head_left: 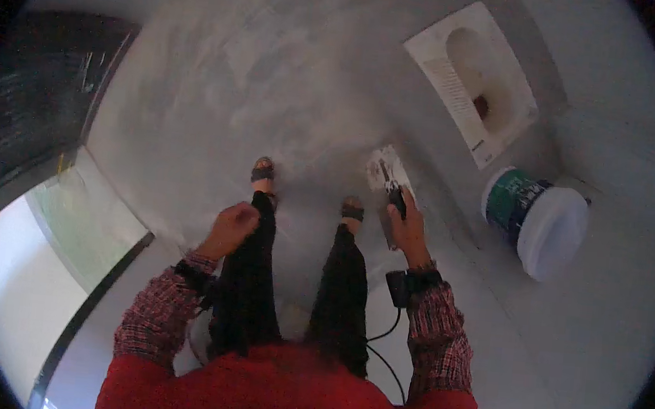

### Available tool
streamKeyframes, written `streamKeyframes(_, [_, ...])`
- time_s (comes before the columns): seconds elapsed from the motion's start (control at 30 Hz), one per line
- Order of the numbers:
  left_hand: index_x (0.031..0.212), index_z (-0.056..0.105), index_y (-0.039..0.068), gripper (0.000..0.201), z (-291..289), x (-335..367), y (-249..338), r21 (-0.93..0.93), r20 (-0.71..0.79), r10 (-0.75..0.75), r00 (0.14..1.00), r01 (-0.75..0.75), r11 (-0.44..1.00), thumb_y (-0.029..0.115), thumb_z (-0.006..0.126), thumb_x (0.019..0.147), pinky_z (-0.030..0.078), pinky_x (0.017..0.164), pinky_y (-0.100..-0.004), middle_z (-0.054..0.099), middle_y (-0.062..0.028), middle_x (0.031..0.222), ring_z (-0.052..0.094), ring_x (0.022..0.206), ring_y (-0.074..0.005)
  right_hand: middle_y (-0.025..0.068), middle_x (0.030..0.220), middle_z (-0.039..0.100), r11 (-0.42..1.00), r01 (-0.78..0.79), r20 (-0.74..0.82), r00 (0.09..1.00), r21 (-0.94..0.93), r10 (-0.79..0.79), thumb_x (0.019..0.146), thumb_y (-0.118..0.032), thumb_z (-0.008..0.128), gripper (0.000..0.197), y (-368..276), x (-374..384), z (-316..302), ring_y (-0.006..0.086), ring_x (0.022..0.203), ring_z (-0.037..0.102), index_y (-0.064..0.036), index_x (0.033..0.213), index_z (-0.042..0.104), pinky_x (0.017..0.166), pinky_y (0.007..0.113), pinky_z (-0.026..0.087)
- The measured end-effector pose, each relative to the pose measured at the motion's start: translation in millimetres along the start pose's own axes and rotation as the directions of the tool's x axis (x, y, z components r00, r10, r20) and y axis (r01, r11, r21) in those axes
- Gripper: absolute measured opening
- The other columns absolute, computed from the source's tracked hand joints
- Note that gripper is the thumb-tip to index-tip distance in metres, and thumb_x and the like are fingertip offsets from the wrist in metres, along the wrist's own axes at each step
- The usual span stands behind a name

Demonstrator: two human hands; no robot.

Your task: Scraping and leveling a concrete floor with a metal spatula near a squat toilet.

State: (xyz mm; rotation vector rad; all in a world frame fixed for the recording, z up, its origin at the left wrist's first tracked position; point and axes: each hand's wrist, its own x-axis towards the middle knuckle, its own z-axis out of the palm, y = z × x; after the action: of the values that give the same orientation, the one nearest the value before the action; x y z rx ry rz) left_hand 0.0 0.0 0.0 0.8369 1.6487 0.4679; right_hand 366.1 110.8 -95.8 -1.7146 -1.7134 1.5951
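Observation:
My right hand (409,229) is closed around the dark handle of a plastering trowel (388,167). The trowel's flat blade is smeared with white material and lies beyond my fingers, above the grey floor to the right of my right foot. In front of my left thigh hangs my left hand (230,231), its fingers curled into a loose fist with nothing showing in it. Both wrists wear dark straps, and a small black box with a cable sits on the right one.
A white squat toilet pan (442,52) is set in the floor at the far right. Nearer, a white bucket (555,232) with a green and dark label stands by the right wall. At left are a dark panel (46,86) and a bright opening (33,272). The floor (220,94) has pale smears.

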Motion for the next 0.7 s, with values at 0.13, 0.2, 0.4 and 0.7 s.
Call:
streamKeyframes(0.13, [0.092, 0.056, 0.003, 0.014, 99, 59, -45, -0.220, 0.126, 0.013, 0.992, 0.015, 0.975, 0.013, 0.057, 0.083, 0.048, 0.066, -0.0291, 0.061, -0.0084, 0.080, 0.060, 0.072, -0.0159, 0.0261, 0.117, 0.052, 0.958, 0.102, 0.059, 0.994, -0.269, -0.089, 0.085, -0.015, 0.047, 0.049, 47, 80, 27, 0.0362, 0.107, 0.052, -0.0055, 0.132, 0.037, 0.093, 0.039, 0.039])
streamKeyframes(0.2, [0.092, 0.056, 0.003, 0.014, 123, 113, -56, -0.067, 0.094, 0.167, 0.981, -0.161, 0.985, 0.013, 0.057, 0.083, 0.048, 0.065, -0.0292, 0.061, -0.0097, 0.078, 0.060, 0.071, -0.0172, 0.0268, 0.111, 0.054, 0.930, 0.056, 0.150, 0.989, -0.364, -0.001, 0.085, -0.016, 0.047, 0.049, 53, 138, 38, 0.0388, 0.102, 0.054, -0.0061, 0.132, 0.037, 0.090, 0.041, 0.040])
streamKeyframes(0.4, [0.094, 0.057, 0.001, 0.015, 74, 190, -51, -0.088, -0.138, 0.123, 0.983, -0.135, 0.987, 0.011, 0.057, 0.082, 0.048, 0.068, -0.0287, 0.061, -0.0114, 0.079, 0.061, 0.074, -0.0172, 0.0265, 0.098, 0.058, 0.804, 0.152, 0.260, 0.966, -0.575, 0.003, 0.086, -0.020, 0.047, 0.049, 122, 235, 45, 0.0409, 0.091, 0.055, -0.0100, 0.133, 0.036, 0.081, 0.045, 0.042])
streamKeyframes(0.7, [0.095, 0.055, -0.001, 0.014, 28, 201, -39, -0.229, -0.364, 0.181, 0.914, -0.276, 0.933, 0.008, 0.054, 0.084, 0.047, 0.074, -0.0304, 0.057, -0.0084, 0.090, 0.056, 0.082, -0.0163, 0.0218, 0.086, 0.059, 0.706, 0.247, 0.251, 0.963, -0.663, -0.101, 0.086, -0.018, 0.049, 0.052, 238, 285, 39, 0.0377, 0.081, 0.056, -0.0142, 0.135, 0.034, 0.074, 0.044, 0.044])
